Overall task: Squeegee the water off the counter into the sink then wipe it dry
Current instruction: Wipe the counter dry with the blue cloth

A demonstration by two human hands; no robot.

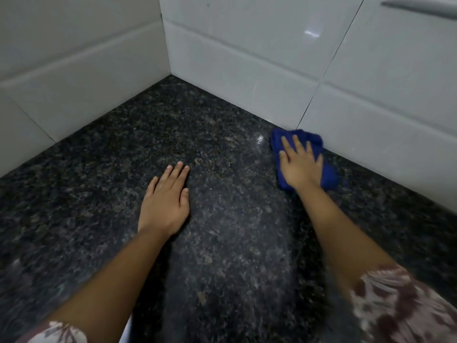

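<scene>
Head view, angled down, close over counter (222,243)

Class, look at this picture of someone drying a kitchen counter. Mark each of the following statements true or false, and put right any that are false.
1. The right hand presses flat on a blue cloth. True.
2. The cloth lies in the middle of the counter, far from any wall. False: it lies by the tiled wall on the right.
3. The left hand holds a squeegee. False: it rests open and flat on the bare counter.
4. The counter is dark speckled stone. True.
5. A sink shows beside the cloth. False: no sink is in view.
</scene>
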